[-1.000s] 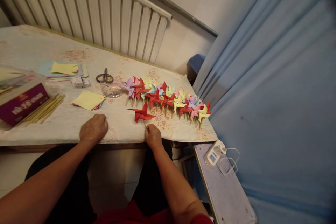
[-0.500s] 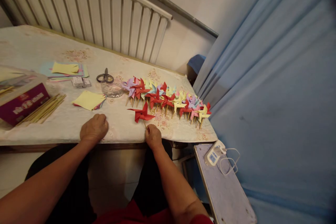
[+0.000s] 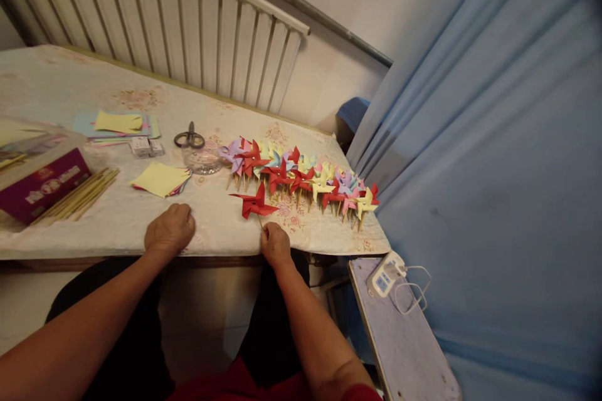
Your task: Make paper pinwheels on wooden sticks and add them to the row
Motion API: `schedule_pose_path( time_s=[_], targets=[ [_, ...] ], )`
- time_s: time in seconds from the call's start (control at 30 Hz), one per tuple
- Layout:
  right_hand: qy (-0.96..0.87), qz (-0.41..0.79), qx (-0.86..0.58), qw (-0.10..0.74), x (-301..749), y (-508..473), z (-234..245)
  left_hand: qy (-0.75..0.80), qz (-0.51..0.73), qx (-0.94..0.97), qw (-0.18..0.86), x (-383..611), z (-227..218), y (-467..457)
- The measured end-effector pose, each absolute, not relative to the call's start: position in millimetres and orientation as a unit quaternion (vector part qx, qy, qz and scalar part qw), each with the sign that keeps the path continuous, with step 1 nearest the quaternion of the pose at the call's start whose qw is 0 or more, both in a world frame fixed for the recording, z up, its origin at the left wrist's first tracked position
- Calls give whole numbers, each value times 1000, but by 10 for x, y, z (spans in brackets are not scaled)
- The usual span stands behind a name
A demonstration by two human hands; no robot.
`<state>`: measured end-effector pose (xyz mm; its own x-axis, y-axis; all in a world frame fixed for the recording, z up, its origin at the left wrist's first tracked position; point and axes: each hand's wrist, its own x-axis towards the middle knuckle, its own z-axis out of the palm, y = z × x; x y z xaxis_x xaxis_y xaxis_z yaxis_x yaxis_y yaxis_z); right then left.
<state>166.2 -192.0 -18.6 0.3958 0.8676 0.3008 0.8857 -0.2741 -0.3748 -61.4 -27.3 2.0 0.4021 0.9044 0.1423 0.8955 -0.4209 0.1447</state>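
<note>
My right hand (image 3: 275, 243) is closed around the thin stick of a red paper pinwheel (image 3: 254, 202), near the front edge of the table. The pinwheel's blades stand just beyond my fingers. On the left, my left hand (image 3: 170, 227) rests on the cloth in a fist, and nothing shows sticking out of it. A stack of square paper sheets (image 3: 160, 179), yellow on top, lies just past that fist. Behind the held pinwheel, many finished pinwheels (image 3: 300, 181) in red, yellow, purple and pink are gathered in a long row on sticks.
Black-handled scissors (image 3: 189, 136) lie beyond a clear round dish (image 3: 205, 161). Small boxes (image 3: 146, 147) sit by a pile of coloured paper (image 3: 117, 124). Wooden sticks (image 3: 79, 197) lie beside a purple-labelled tub (image 3: 44, 185). A power strip (image 3: 385, 276) rests on a bench right, near the blue curtain (image 3: 498, 169).
</note>
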Motion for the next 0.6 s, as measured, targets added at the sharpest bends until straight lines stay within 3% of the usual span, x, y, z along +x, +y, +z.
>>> schedule_pose_path(
  time_s=[0.6],
  targets=[
    [-548, -14, -801, 238, 1655, -1925, -164, 542, 81, 836, 33, -600, 87, -294]
  ],
)
